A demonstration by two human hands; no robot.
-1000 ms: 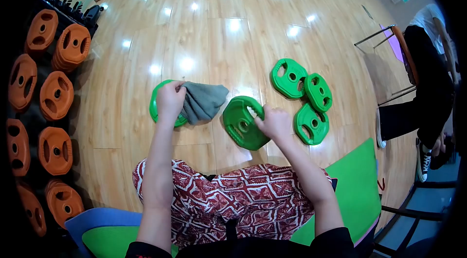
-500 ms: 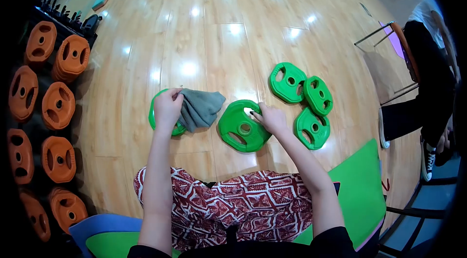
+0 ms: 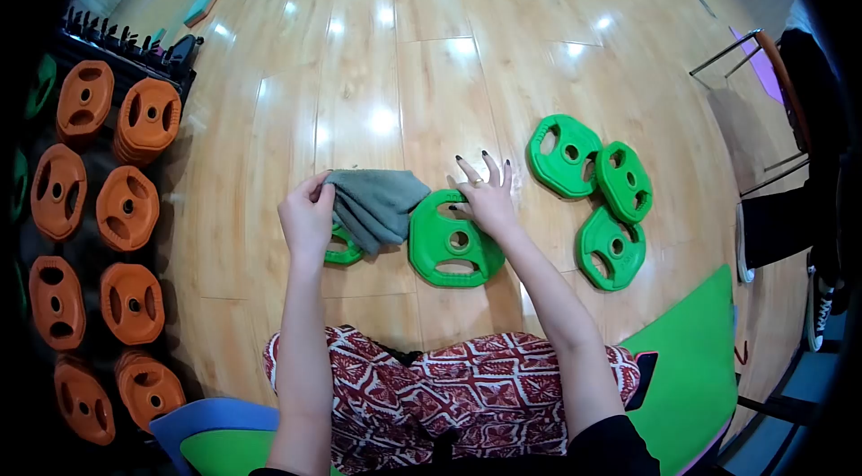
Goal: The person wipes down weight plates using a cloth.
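My left hand [image 3: 308, 212] pinches the corner of a grey-green cloth [image 3: 375, 207], which hangs in folds to the right. Behind the cloth and hand, a green weight plate [image 3: 342, 251] on the wooden floor is mostly hidden. Another green plate [image 3: 449, 251] lies in front of me, its handle slot towards me. On its upper right edge rests my right hand [image 3: 487, 202], fingers spread and pointing away, with nothing held. Further right, three green plates [image 3: 567, 180] lie close together, one of them [image 3: 624, 181] overlapping its neighbours.
Orange weight plates [image 3: 128, 208] hang on a rack at the left, below a row of black items. A green mat [image 3: 691, 341] and a phone [image 3: 642, 377] are at my right. A seated person's dark-trousered leg [image 3: 779, 232] and a chair [image 3: 779, 72] are at the far right.
The fingers of my right hand have spread out, no longer reaching into the plate's slot. The middle plate has turned a little. The whole view has shifted, moving the floor items rightwards.
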